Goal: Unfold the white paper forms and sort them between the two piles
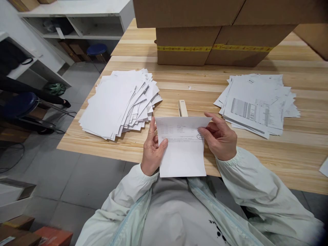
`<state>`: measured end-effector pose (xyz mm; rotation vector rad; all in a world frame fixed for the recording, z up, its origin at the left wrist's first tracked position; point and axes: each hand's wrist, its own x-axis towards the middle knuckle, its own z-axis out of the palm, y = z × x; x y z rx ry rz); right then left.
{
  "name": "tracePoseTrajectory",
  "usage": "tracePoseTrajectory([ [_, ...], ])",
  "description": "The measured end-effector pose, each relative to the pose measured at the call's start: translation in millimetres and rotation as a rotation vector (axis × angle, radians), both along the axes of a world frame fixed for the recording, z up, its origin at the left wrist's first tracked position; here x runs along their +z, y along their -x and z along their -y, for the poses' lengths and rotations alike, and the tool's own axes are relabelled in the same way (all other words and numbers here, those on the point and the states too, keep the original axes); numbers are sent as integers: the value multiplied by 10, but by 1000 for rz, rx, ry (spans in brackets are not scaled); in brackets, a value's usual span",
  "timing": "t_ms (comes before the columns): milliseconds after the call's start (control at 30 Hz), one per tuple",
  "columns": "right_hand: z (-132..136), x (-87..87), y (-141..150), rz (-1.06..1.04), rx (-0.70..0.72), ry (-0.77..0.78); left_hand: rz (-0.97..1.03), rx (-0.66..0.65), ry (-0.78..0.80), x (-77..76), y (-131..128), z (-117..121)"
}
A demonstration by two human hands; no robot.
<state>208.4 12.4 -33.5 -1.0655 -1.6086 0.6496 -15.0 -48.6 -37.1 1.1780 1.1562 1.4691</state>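
Observation:
I hold a white printed sheet of paper (182, 150) upright over the near edge of a wooden table (179, 68). My left hand (151, 150) grips its left edge, thumb on the front. My right hand (220, 136) pinches its upper right edge near a round stamp. Just behind the sheet a cream stapler (182, 108) lies on the table. A fanned pile of blank-side-up papers (120, 102) lies to the left. A pile of printed papers (258, 102) lies to the right.
Stacked cardboard boxes (212, 37) with yellow tape stand at the back of the table. White shelving (77, 20) and a blue stool (96, 50) are at the far left. Another person's dark leg (33, 90) and a blue seat (17, 104) are on the left.

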Motion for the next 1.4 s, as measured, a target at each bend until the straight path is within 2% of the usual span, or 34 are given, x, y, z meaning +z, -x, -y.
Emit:
tracePoseTrajectory([
  [333, -5, -14, 4, -47, 13, 16, -3, 43, -28, -36, 20, 28],
  [533, -19, 42, 23, -141, 16, 59, 162, 87, 11, -29, 44, -2],
  [767, -25, 38, 28, -136, 15, 83, 210, 55, 40, -4, 65, -23],
  [967, 5, 29, 1, -93, 68, 119, 257, 91, 119, 5, 111, -52],
  [1100, -5, 44, 27, -147, 13, 124, 138, 40, 111, 40, 113, -28],
  [1267, -122, -45, -15, -279, -109, 120, -222, -208, 78, 90, 75, 58],
  [1333, -162, -71, -59, -250, -113, 116, -298, -209, 68, 78, 55, 78],
  [1400, -166, -57, -88, -135, -120, 56, -283, -126, 85, 47, 35, 81],
])
